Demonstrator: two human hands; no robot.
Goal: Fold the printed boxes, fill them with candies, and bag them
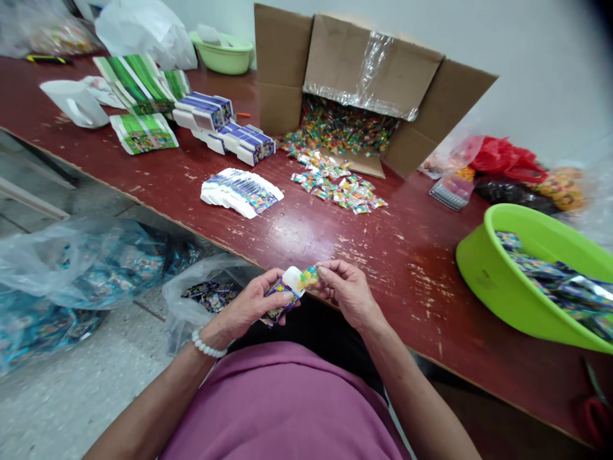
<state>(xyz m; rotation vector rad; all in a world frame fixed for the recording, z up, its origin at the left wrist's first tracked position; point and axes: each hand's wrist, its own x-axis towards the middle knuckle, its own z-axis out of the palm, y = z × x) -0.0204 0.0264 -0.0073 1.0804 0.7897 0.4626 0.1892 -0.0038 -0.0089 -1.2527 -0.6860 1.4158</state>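
Small purple carton [280, 289] in my left fingers [271, 276], just over the near edge of the desk [407, 255].
My left thumb presses across its printed face with the other fingers curled around behind, a hold that seems to keep the white flap end clear; at that end my right fingers [339, 269] pinch a clear sweet packet [309, 276], though I cannot tell how far in it sits. The fanned cartons [239, 193] lie near the desk's front edge, probably spread so single ones lift off easily; the loose packets [335, 182] lie before the open cardboard box [364, 57] towards the far edge, likely for a shorter reach. Bright artwork covers the carton, but its lettering is too small and blurred for me to read, and I find no legible brand on the box.
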